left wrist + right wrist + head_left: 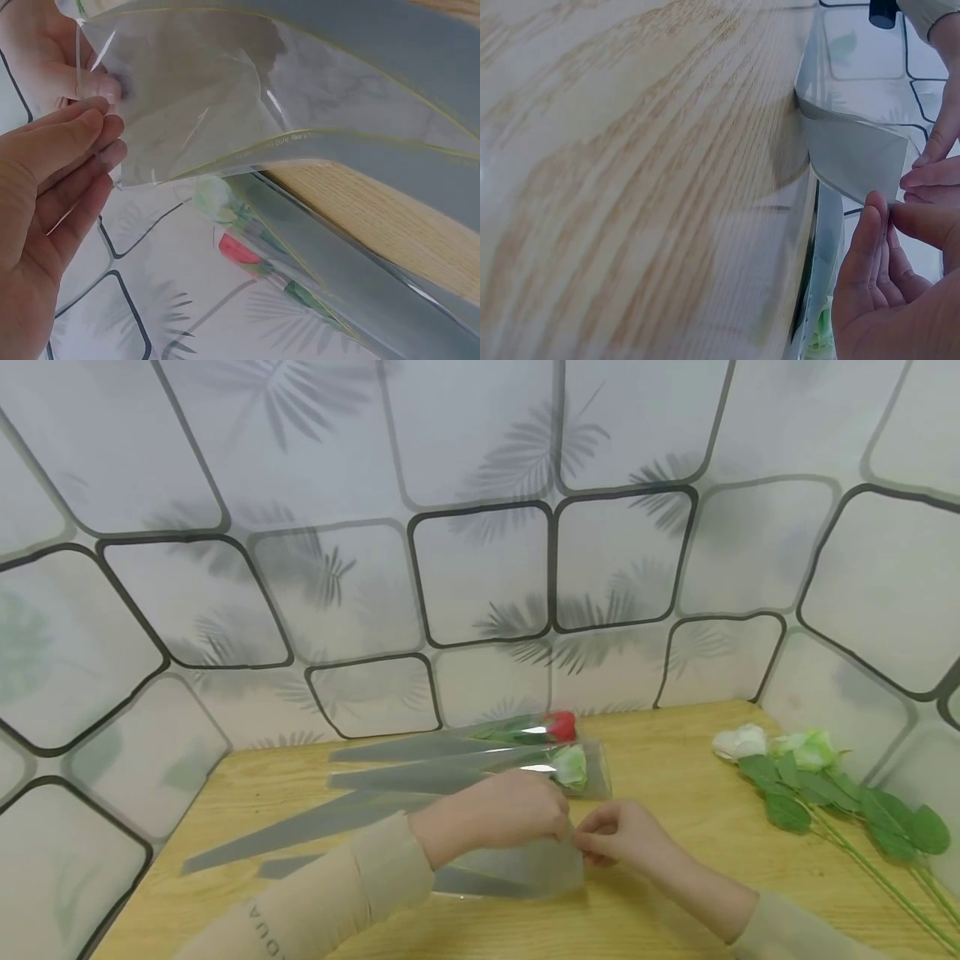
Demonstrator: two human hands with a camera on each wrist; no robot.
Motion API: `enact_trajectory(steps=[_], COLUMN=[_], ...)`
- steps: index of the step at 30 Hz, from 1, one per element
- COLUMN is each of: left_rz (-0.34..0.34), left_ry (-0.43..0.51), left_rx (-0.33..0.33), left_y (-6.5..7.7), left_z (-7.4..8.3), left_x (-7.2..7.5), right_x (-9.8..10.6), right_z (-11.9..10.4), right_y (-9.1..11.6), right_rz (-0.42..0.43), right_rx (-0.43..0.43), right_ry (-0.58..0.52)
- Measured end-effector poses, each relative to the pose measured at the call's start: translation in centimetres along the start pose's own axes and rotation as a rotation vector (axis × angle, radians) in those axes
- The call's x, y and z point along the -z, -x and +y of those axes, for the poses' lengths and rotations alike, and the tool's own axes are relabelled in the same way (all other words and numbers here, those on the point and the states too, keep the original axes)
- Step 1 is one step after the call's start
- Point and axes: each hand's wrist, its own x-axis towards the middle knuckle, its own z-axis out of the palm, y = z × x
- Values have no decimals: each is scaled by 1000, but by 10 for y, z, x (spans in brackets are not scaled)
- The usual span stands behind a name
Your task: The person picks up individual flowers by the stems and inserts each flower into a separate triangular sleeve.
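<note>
Between my hands is a flower sleeve point(558, 864) of clear film with grey, gold-edged side bands. Its wide end is lifted and the printed bands show in the left wrist view. My left hand point(502, 814) pinches the edge of that end point(161, 112) between thumb and fingertips. Right beside it, my right hand point(630, 843) pinches the same edge, thumb against fingers. In the right wrist view the sleeve point(855, 154) bows away from my right fingertips point(875, 201). No flower shows inside it.
Behind the sleeve lie a red rose point(561, 727) and a pale green rose point(572, 767), each in its own sleeve. Loose white point(741, 742) and pale green roses point(808, 749) with long stems lie at the right. A patterned wall covering point(487, 577) surrounds the wooden table point(660, 760).
</note>
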Motion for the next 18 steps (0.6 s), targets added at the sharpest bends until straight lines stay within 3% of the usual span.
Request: enact_trajectory(steps=[8, 18], left_rz=[49, 58], left_ry=[56, 150], left_rx=[-6, 16], left_y=[4, 8], left_z=[2, 2], left_x=[-1, -7], right_x=[2, 2], right_z=[6, 6], right_y=[-1, 0], right_rz=[8, -7], right_rx=[7, -14], right_ry=[0, -14])
